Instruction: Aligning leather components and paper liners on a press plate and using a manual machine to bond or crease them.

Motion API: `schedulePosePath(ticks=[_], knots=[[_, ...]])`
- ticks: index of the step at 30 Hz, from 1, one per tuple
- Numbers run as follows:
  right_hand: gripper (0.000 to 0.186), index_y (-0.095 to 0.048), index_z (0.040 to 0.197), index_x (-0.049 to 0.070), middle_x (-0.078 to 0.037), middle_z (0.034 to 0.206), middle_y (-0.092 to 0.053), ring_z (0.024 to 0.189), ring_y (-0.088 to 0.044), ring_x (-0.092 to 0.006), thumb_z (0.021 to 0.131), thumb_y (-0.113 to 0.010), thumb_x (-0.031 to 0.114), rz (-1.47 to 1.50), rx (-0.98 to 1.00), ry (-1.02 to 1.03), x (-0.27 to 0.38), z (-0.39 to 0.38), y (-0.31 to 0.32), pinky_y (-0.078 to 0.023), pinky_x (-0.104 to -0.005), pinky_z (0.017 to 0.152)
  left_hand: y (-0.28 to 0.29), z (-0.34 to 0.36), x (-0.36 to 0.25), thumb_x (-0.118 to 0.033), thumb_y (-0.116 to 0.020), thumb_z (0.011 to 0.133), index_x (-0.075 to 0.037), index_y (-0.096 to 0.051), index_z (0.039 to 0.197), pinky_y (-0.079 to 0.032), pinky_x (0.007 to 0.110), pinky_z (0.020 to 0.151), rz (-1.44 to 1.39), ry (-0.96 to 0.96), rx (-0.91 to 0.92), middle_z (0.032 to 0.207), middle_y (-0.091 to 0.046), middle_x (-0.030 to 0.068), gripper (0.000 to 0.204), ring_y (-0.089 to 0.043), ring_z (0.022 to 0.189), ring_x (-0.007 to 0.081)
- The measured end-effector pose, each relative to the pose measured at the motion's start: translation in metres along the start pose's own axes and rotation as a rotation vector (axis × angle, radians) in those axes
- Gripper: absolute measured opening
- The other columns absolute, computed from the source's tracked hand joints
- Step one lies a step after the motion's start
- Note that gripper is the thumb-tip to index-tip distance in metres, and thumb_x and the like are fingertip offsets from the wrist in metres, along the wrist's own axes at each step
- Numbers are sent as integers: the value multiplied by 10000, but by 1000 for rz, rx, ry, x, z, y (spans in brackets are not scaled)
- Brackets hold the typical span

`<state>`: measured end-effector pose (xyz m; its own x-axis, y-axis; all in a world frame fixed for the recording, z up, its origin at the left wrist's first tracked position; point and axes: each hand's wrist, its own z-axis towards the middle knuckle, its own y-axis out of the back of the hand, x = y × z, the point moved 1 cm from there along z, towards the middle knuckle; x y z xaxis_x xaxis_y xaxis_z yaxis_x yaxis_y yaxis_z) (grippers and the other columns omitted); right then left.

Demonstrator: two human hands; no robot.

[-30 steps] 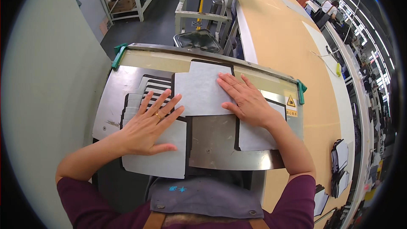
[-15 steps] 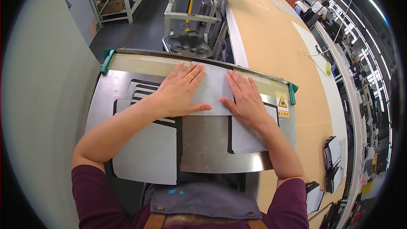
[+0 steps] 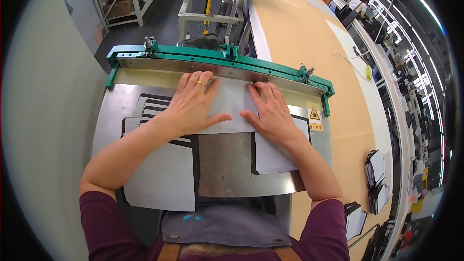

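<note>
White side up, steadies a thin flat panel [image 3: 226, 112] on the silver metal plate [image 3: 220, 164] under left hand [image 3: 190, 109] and right hand [image 3: 272, 116], both loosely spread, gripping nothing, with a long green metal bar [image 3: 200, 54] newly at its far edge, apparently past positioning.
</note>
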<state>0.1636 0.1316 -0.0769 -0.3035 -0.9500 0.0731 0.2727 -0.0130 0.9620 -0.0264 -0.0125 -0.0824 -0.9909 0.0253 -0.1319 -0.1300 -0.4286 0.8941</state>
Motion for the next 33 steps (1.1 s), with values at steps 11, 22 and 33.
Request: schedulePosePath(ticks=[11, 22, 33], knots=[[758, -294, 1499, 18, -181, 1406, -456, 1261, -474, -297, 931, -653, 369, 135, -256, -28, -17, 6, 2, -370, -383, 1088, 18, 27, 23, -229, -708, 866, 10, -608, 1013, -467, 357, 797, -436, 283, 10, 887, -630, 143, 298, -608, 869, 270], [474, -551, 1308, 13, -39, 903, -620, 837, -602, -105, 855, -689, 34, 910, -151, -490, -64, -73, 86, -477, -216, 722, 12, 17, -95, -112, -679, 865, 15, -478, 1236, -530, 378, 653, -807, 216, 181, 738, -648, 141, 441, -675, 712, 297], [471, -585, 1259, 60, -139, 1319, -544, 1215, -523, -341, 813, -733, 102, 357, -88, -98, 14, -85, 64, -433, -416, 1006, 109, -148, -87, -154, -696, 851, -54, -239, 1534, -172, 593, 1159, 219, -133, 694, 1606, -161, 198, 828, -154, 1492, 377]])
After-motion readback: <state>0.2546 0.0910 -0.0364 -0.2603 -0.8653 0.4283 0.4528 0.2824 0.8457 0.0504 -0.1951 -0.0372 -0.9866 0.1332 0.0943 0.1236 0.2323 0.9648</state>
